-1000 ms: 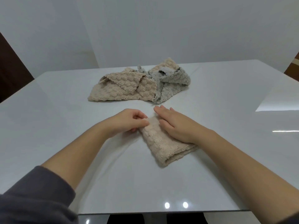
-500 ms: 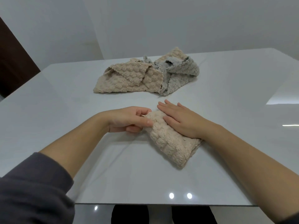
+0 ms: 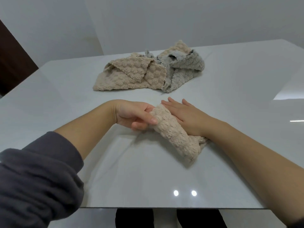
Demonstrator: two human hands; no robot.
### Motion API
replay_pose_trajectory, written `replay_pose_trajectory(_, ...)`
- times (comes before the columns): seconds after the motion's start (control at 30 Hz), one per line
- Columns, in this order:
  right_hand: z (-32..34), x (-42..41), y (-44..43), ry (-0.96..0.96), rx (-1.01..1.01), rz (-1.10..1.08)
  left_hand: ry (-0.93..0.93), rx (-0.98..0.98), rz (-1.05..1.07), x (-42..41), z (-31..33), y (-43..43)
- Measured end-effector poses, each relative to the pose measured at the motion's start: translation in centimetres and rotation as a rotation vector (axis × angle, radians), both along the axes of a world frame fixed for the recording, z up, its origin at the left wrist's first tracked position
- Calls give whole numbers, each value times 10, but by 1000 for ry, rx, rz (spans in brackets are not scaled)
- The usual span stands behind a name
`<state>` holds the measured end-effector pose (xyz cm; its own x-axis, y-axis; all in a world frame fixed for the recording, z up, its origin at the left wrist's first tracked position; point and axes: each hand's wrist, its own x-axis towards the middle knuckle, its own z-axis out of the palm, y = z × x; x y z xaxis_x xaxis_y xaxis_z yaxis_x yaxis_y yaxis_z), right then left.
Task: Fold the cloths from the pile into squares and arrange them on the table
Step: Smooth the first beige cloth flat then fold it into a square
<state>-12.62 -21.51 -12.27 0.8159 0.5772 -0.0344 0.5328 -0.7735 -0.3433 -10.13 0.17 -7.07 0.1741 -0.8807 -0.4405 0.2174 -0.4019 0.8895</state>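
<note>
Room: plain pale walls (image 3: 164, 22) stand behind the table; a dark brown panel (image 3: 11, 66) shows at the far left.
Table (image 3: 65, 99): white, glossy top; two small light spots (image 3: 185, 193) reflect near its front edge.
Pile (image 3: 148, 71): lies at the far centre of the table, beyond both hands and apart from them; crumpled, not folded.
Pile, left part: beige cloth (image 3: 128, 78), bubble-textured, with one corner flap turned over on top.
Pile, right part: grey cloth (image 3: 184, 69), same texture, touching and partly overlapping the beige cloth; more beige fabric shows behind it.
Cloth (image 3: 176, 139): beige, folded into a narrow, thick band; lies on the table at near centre, set diagonally, far end to the left, near end to the right.
Left hand (image 3: 133, 116): closed on the far-left end of the cloth; thumb on top, fingers curled beneath, pinching the edge and holding it slightly off the table.
Right hand (image 3: 190, 117): flat, palm down, fingers straight and close together; rests on the far half of the cloth, fingertips passing beyond its far end.
Hand spacing: the two hands sit just beside each other, the raised cloth edge between them.
Sleeve (image 3: 37, 175): dark grey; covers the left arm down to mid-forearm.
</note>
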Motion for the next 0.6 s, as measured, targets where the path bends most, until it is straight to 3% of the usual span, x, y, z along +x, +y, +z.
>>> replay_pose_trajectory(0.1,-2,1,1,-13,-23,-18,-39,0,-33,-1,-1,-1)
replay_pose_trajectory(0.37,-2,0,1,-20,-25,-29,98,-98,-171,5,3,5)
replay_pose_trajectory(0.6,0,-4,2,-32,-65,-55,-14,17,197,-3,-8,30)
